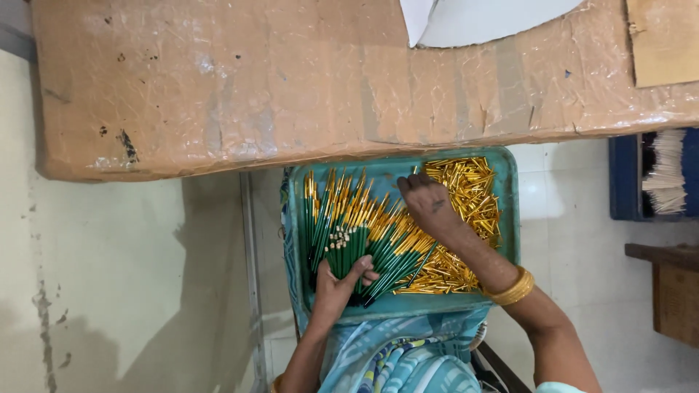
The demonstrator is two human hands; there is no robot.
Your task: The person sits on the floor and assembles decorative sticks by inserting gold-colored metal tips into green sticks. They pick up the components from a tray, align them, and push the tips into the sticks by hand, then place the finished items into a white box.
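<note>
Nearest the camera lies patterned blue-and-white cloth (397,360) over the person's lap, with the teal tray (510,211) resting just beyond it. The left hand (338,285) sits at the tray's 7 o'clock edge, its fingers (362,268) curled around the lower ends of a fanned bundle of green pens (349,233) with gold tips, which spreads toward 12 o'clock across the tray's left half. The right hand (429,205) reaches in from 5 o'clock, a gold bangle (512,289) on its wrist, and rests palm-down on the pens near the tray's middle; its fingers (408,183) are pressed together, and whether they pinch anything cannot be told. Loose gold caps (470,189) are heaped in the tray's right half, from 1 to 4 o'clock. Beyond the tray, at 12 o'clock, stands a desk (218,87) wrapped in taped brown cardboard. At 3 o'clock, well apart, a blue bin (625,182) holds white sticks (666,171).
</note>
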